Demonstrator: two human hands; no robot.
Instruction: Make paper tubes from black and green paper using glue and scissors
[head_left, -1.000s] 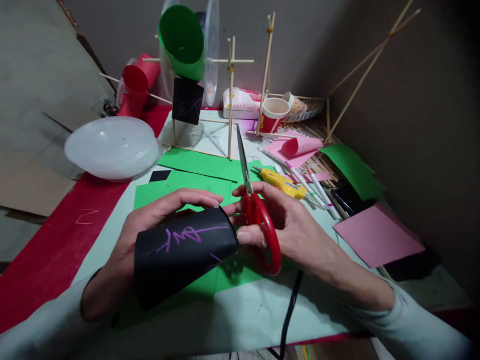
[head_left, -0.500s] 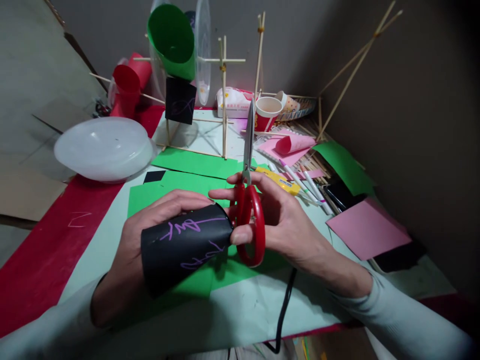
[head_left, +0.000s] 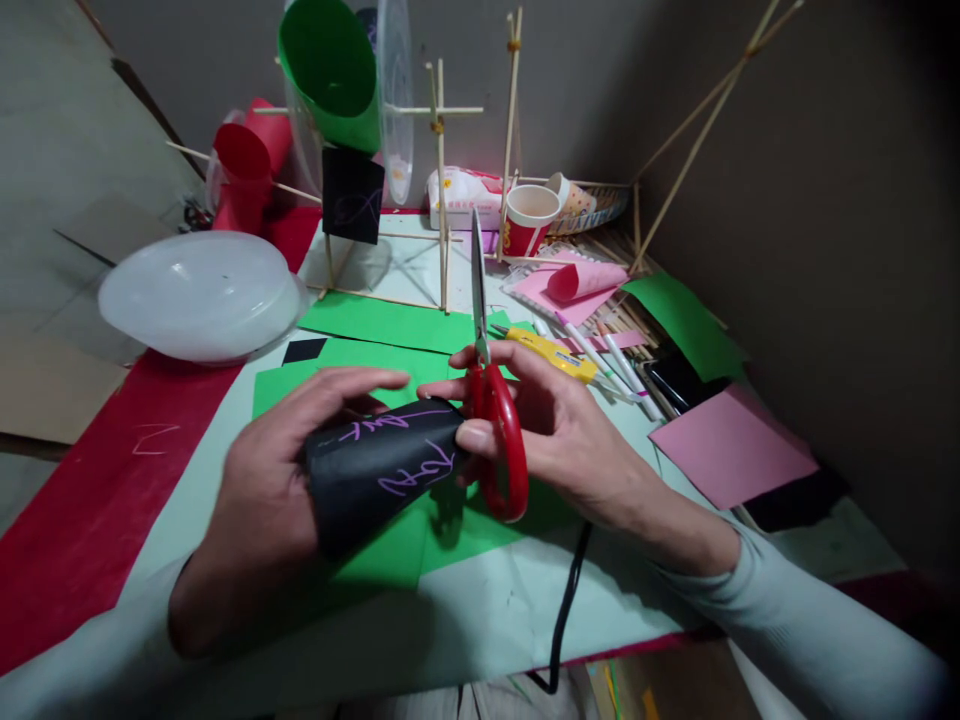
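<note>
A black paper tube (head_left: 382, 480) with purple scribbles is tilted in front of me, above green paper sheets (head_left: 420, 560). My left hand (head_left: 277, 470) cups its wider left end, fingers curved over the top; its thumb is hidden. My right hand (head_left: 555, 420) has red-handled scissors (head_left: 504, 440) hooked in it, with the blades pointing up. The thumb and fingers of that hand also pinch the tube's narrow right end. A yellow utility knife (head_left: 551, 353) lies just beyond the right hand.
Stick frames stand at the back, one bearing a green paper tube (head_left: 356, 125). White plastic lids (head_left: 199, 295) lie at left. To the right are markers (head_left: 622, 365), pink paper (head_left: 735, 450) and a red paper cup (head_left: 529, 220). A black cable (head_left: 566, 610) hangs over the front edge.
The tube has turned and its left end has shifted right. The fingers of my left hand have lifted off its top side. The scissors have tilted slightly left.
</note>
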